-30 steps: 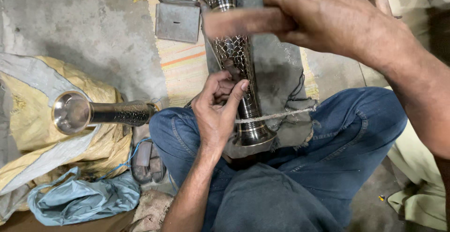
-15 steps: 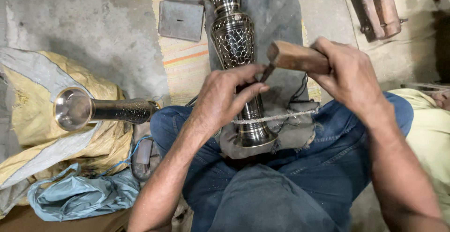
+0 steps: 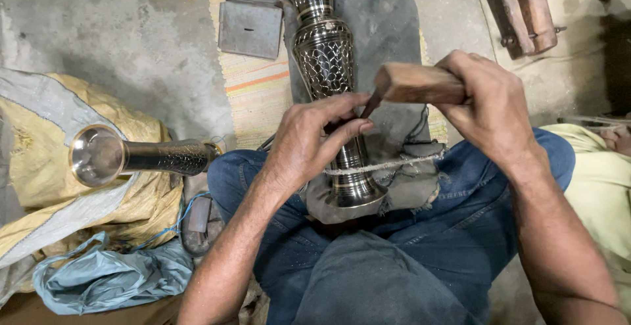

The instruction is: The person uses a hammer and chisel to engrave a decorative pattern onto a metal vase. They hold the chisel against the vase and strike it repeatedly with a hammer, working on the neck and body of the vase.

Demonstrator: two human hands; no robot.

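A tall engraved metal vase [image 3: 323, 55] lies lengthwise on my lap, its base tied down with a cord [image 3: 388, 165] over a grey cloth [image 3: 414, 187]. My left hand [image 3: 314, 142] rests on the vase's narrow neck and pinches a thin dark chisel [image 3: 369, 105] against the metal. My right hand [image 3: 490, 105] is closed around a wooden block mallet [image 3: 411, 83], whose end sits at the chisel's top. I am seated in blue jeans [image 3: 394, 259].
A second engraved vase [image 3: 141, 159] lies on yellow sacking [image 3: 39, 134] at the left, above a crumpled blue bag [image 3: 105, 276]. A grey metal box [image 3: 250, 29] and tools sit at the top on a striped mat [image 3: 253, 88]. Wooden pieces [image 3: 519, 6] lie top right.
My right hand has brought the wooden mallet down from above the vase to the chisel. My left hand shifted up from the vase's base to its neck, holding the chisel.
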